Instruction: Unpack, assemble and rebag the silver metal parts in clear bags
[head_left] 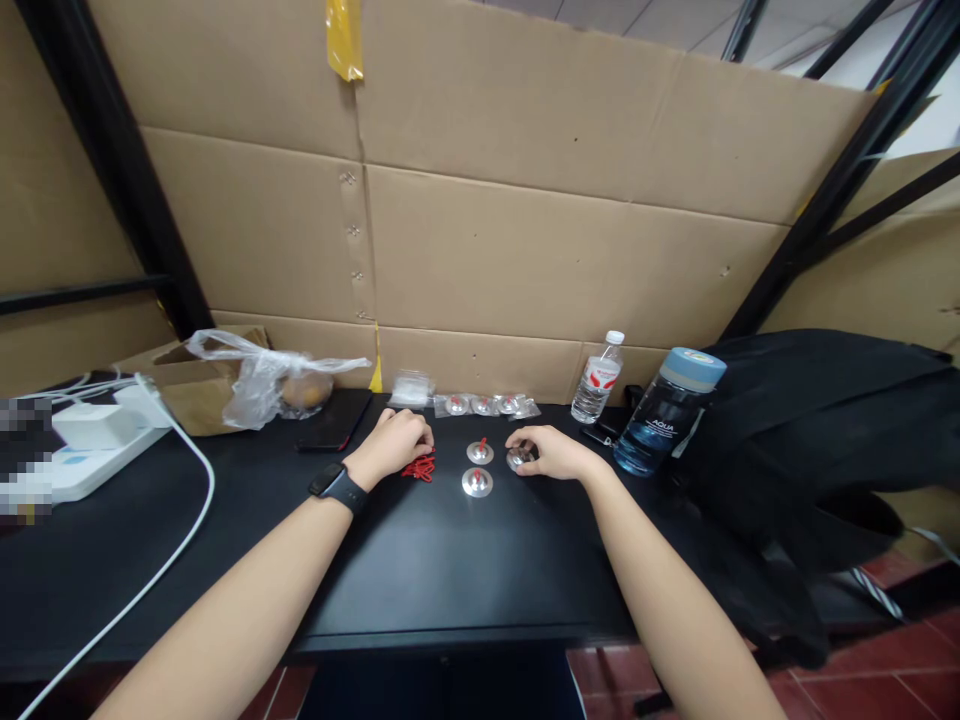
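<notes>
My left hand [397, 442] rests on the black table [420, 560] with its fingers curled, pinching at a small pile of red strings [420, 467]. A black watch sits on that wrist. My right hand [546, 452] lies curled over a small silver disc [519, 459], fingertips on it. Two more silver discs with red strings stand between my hands, one farther [480, 452] and one nearer [477, 482].
Bagged discs [486, 405] and a clear bag [411, 389] lie by the cardboard wall. A small water bottle [597, 378], a blue bottle [666, 412] and a black bag [817, 440] stand right. A phone [334, 420], plastic bag [270, 380], power strip and white cable [97, 440] lie left.
</notes>
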